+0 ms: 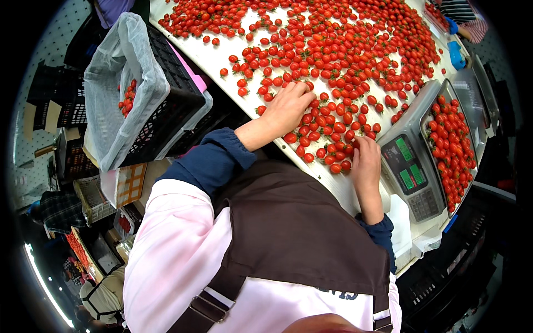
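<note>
Many red tomatoes (347,118) are spread across a white table (214,61); the nearest are flanked by left hand (287,109) and right hand (366,165), fingers bent; whether anything is gripped cannot be told.

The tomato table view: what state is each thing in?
Small red oval tomatoes with green stems: loose, spread out.
Flat white table: partly covered.
Grey digital scale: loaded with tomatoes, display lit green.
Black plastic crate: open, lined, tomatoes inside.
Translucent whitish liner: draped over crate's rim.
Bare left hand: among tomatoes, grip unclear.
Bare right hand: likewise.

Small red tomatoes (347,118), loose on white table (214,56)
</note>
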Demonstrator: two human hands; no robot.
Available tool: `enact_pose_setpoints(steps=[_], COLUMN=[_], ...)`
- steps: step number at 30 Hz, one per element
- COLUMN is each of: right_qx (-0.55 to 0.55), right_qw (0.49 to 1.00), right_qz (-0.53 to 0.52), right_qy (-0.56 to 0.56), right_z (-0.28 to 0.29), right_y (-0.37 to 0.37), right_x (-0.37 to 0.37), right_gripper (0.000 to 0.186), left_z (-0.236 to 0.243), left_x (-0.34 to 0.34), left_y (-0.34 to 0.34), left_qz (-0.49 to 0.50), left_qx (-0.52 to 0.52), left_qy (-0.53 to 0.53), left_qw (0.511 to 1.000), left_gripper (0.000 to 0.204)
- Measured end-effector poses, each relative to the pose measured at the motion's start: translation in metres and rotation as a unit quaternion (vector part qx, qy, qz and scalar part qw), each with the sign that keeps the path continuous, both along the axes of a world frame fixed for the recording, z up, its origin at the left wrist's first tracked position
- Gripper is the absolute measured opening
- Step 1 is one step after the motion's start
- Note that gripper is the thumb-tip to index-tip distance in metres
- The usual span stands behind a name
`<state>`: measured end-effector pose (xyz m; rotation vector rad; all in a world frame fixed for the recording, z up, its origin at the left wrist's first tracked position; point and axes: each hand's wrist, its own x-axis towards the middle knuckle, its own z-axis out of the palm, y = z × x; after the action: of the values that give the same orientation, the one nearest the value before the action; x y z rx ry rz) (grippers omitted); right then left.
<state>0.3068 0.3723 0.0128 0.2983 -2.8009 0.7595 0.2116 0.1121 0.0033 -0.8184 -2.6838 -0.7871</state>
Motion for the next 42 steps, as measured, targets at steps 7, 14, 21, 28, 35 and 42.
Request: enact_pose_setpoints(steps=[7,14,21,28,35,42], right_qx=[0.018,-0.049,-0.082,-0.098,-0.139,-0.155], right_qw=[0.999,0.999,0.996,0.994,0.989,0.985], right_qz=[-0.004,-0.016,-0.018,-0.021,-0.019,-0.008], right_qy=[-0.037,-0.002,0.038,0.044,0.055,0.071], right_z=[-0.003,-0.001,0.007,0.005,0.003,-0.007], right_y=[-0.001,-0.009,-0.010,-0.006,-0.009,-0.009], right_x=[-0.018,-0.010,0.003,0.011,0.014,0.014], right_gripper=[0.022,0.020,0.021,0.019,0.016,0.016], left_z=[0.004,0.001,-0.018,-0.005,0.070,0.173], left_x=[-0.006,-0.108,-0.169,-0.155,-0.067,0.025], left_y=[-0.012,-0.098,-0.130,-0.123,-0.106,-0.173], left_qz=[0.039,0.263,0.266,0.244,0.241,0.371], left_qx=[0.004,-0.037,-0.095,-0.034,0.210,0.021], left_qy=[0.010,0.099,-0.036,-0.034,-0.032,0.341], left_qw=[0.999,0.959,0.959,0.969,0.947,0.864], left_gripper=[0.017,0.017,0.019,0.023,0.021,0.027])
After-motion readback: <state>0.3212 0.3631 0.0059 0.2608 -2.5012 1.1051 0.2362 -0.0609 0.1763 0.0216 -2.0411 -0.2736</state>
